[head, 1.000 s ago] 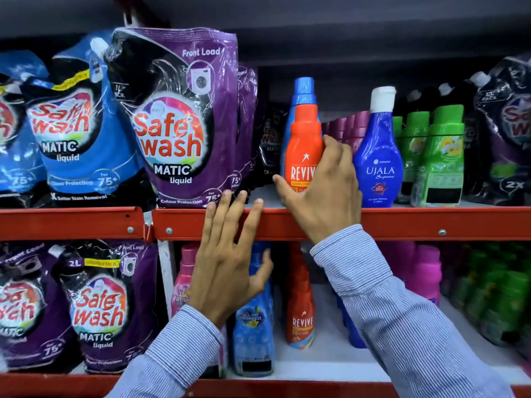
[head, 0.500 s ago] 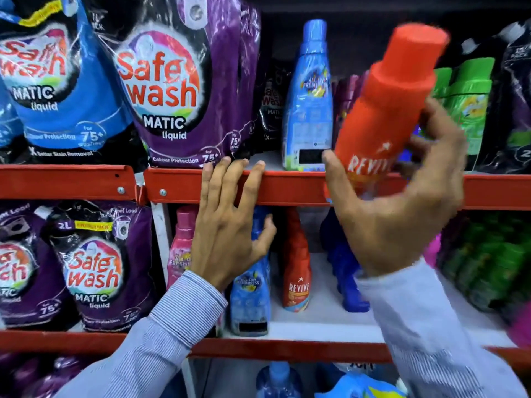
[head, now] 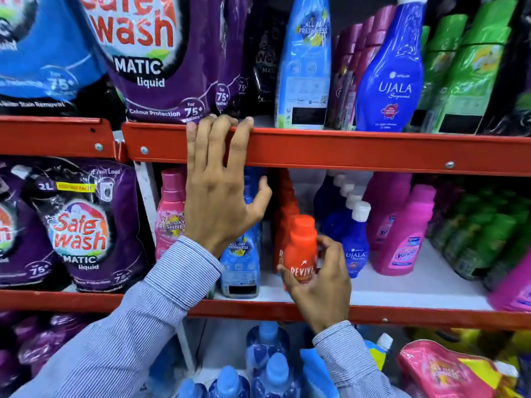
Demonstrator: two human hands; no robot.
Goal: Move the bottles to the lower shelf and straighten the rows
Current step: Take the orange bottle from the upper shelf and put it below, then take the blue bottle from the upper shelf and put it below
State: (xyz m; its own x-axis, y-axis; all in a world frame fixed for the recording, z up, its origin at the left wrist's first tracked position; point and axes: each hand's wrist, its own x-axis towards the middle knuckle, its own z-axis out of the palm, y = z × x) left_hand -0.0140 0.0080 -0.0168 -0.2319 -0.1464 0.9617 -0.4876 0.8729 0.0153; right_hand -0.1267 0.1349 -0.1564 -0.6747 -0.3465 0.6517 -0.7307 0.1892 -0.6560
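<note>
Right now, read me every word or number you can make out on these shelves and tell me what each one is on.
"REVIVE": orange bottle in the right hand.
"wash MATIC liquid", "Colour Protection", "75+": upper purple pouch.
"Safe wash MATIC liquid", "2L", "Front Load": lower purple pouch.
"ALL DAY FRESHNESS": tall light blue bottle.
"UJALA": upper dark blue bottle.
Fine print and the green bottles' labels: too blurred.

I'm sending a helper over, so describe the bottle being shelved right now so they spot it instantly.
Find the middle shelf under the upper red rail. At its front, the right hand holds an orange Revive bottle before more orange bottles. It is the only one gripped, between light blue and dark blue Ujala bottles.
</note>
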